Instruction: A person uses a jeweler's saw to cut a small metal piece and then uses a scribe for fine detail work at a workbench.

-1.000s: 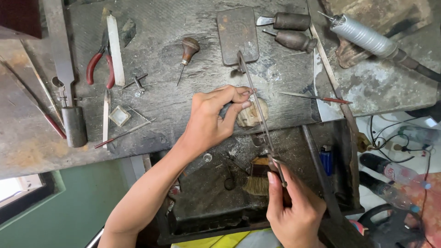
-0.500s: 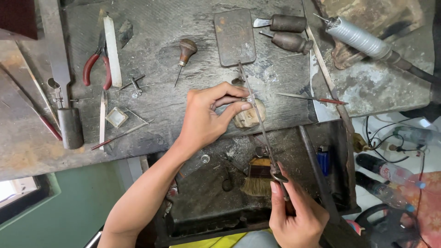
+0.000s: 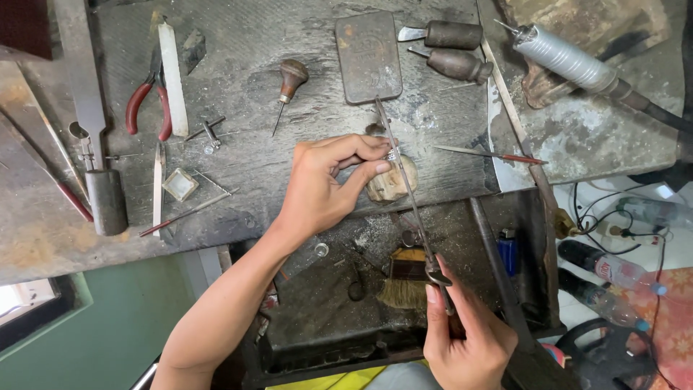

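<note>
The left hand (image 3: 325,191) pinches a small silver ring (image 3: 392,154) between thumb and forefinger, its grip closed on the piece. The ring sits directly on top of the wooden peg (image 3: 392,180), a pale worn block projecting from the front edge of the tabletop (image 3: 289,166).

The right hand (image 3: 465,332) lies below and to the right of the peg, well apart from it, its grip closed around the handle end of a long thin file (image 3: 408,191). The file's long axis runs on a diagonal: from the handle up and to the left, across the top of the peg, ending just below the flat metal block (image 3: 368,56) beyond the peg. The shaft meets the ring at the peg, touching it or very nearly so; actual contact cannot be confirmed.

The left hand is the nearer one to the ring. The ring lies up the file's axis from the right grip.

Below the peg, a brush (image 3: 403,283) lies in the tray. Left of the peg lie red-handled pliers (image 3: 148,101).
</note>
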